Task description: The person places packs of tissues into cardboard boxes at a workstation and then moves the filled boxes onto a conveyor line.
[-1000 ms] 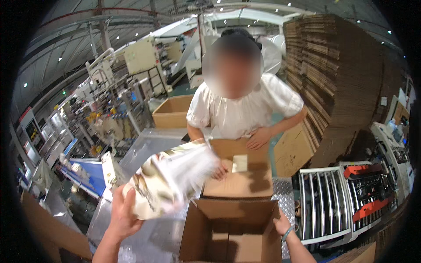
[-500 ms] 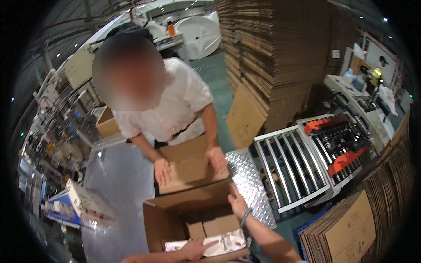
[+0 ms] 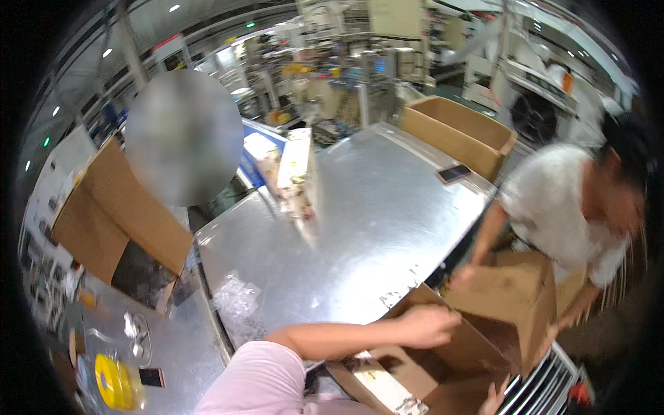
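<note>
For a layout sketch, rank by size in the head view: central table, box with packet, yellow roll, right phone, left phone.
Central table
Box with packet
Yellow roll
Right phone, left phone: too alike

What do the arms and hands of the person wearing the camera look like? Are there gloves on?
No gloves show. The left arm has a loose, plain, pale pink sleeve that ends around the elbow, so the forearm is bare. The left hand is bare too, a bit blurry. Only part of the bare right hand shows; its wrist and sleeve are out of sight.
</note>
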Action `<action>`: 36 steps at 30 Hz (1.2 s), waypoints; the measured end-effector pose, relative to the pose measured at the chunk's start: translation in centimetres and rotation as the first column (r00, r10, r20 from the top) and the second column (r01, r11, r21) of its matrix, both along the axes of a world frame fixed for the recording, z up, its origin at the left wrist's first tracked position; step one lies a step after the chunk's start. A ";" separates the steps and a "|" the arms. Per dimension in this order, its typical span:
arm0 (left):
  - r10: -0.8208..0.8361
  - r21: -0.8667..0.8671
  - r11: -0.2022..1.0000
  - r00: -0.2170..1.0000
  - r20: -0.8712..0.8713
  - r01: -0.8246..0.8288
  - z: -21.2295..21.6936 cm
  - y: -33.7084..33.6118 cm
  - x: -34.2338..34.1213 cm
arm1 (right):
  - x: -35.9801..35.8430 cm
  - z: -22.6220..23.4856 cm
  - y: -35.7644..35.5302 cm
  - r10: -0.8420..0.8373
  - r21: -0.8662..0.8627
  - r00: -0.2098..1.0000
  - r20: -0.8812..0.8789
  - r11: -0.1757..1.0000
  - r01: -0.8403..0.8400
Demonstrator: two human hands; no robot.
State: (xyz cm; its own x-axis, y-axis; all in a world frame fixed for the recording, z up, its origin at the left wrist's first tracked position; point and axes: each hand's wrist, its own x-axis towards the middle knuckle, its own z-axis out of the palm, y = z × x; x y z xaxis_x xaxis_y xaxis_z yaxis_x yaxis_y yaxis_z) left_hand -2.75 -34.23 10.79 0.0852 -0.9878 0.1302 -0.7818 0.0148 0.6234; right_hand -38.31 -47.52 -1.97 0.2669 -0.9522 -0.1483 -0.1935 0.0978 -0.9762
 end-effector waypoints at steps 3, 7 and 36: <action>0.582 -0.096 0.813 0.808 0.094 -0.575 3.9 8.4 16.9 | 0.9 1.2 -0.1 0.158 -0.341 0.882 -0.444 0.881 -0.329; 0.873 0.073 0.257 0.264 0.409 -0.964 7.6 18.1 36.9 | -0.6 0.8 -1.8 -0.010 -0.330 0.631 -0.776 0.858 -0.393; 0.362 0.152 0.888 0.454 -0.814 -0.435 1.6 24.3 26.4 | 45.5 11.2 16.7 0.894 0.199 0.312 0.322 0.258 -0.945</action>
